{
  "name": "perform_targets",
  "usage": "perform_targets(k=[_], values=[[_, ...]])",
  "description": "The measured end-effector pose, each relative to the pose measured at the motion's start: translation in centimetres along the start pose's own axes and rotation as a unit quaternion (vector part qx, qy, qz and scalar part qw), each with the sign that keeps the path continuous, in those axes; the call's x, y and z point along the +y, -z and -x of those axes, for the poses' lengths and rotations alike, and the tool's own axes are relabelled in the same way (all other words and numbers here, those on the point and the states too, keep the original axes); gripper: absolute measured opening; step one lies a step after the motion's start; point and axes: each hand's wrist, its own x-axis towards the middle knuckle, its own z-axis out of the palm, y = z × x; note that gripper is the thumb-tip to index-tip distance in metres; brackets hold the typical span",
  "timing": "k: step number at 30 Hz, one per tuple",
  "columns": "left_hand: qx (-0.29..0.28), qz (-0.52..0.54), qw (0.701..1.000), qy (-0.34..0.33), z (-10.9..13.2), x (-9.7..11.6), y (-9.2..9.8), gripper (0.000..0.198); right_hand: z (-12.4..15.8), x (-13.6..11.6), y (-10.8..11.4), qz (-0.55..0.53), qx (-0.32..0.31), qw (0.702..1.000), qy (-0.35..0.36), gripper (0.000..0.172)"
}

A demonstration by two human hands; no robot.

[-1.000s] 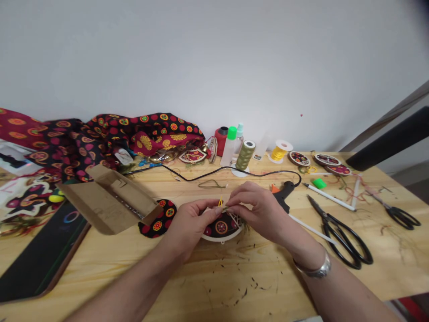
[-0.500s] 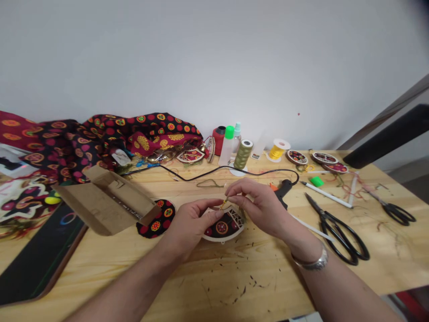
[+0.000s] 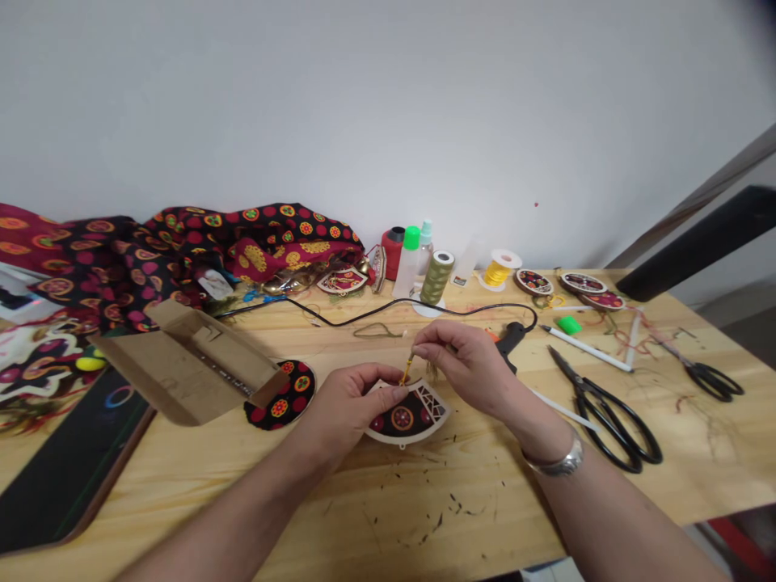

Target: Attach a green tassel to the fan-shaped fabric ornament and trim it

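A fan-shaped white ornament [image 3: 407, 415] faced with black, red and yellow patterned cloth lies on the wooden table [image 3: 388, 517]. My left hand [image 3: 344, 404] grips its left edge, fingers curled over it. Just above the ornament, my right hand [image 3: 470, 365] pinches a short yellow-green thread [image 3: 407, 369] that runs down to the ornament's top. A silver bangle [image 3: 554, 464] sits on my right wrist.
An open cardboard box [image 3: 187, 365] and a round cloth patch [image 3: 284, 394] lie left. A black glue gun [image 3: 508, 339] with cord, black scissors [image 3: 606, 412], a second pair [image 3: 706, 376], thread spools [image 3: 436, 277], bottles and patterned fabric [image 3: 182, 250] line the back. Thread snippets litter the front.
My right hand has lifted a little and drawn the thread up from the ornament. The ornament now shows more of its face below my fingers. The view has drifted slightly.
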Motion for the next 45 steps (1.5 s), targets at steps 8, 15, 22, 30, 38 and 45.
perform_targets(k=[8, 15, 22, 30, 38, 45], values=[[0.005, 0.007, 1.0, 0.007, 0.1, 0.3, -0.3, 0.015, -0.2, 1.0, -0.7, 0.04, 0.014, 0.999, -0.019, 0.013], [-0.007, 0.043, 0.999, 0.012, 0.0, 0.0, -0.2, 0.017, 0.0, 1.4, -1.2, 0.123, -0.029, 0.991, -0.037, 0.021], [0.006, 0.069, 0.997, 0.014, -0.1, 0.0, -0.1, 0.018, 0.1, 0.5, -0.5, 0.074, 0.096, 0.992, 0.043, 0.016], [-0.003, 0.066, 0.998, -0.022, 0.0, 0.1, -0.1, 0.015, 0.4, 0.0, -0.4, -0.026, -0.079, 0.996, 0.028, 0.015], [0.035, 0.095, 0.994, -0.043, -0.4, -0.1, 0.1, 0.015, 0.3, -0.1, 0.3, 0.034, -0.056, 0.993, -0.101, 0.03], [0.05, 0.141, 0.986, -0.075, -0.5, 0.0, 0.2, 0.013, 0.0, 0.9, -0.4, -0.068, -0.149, 0.969, -0.187, 0.04]])
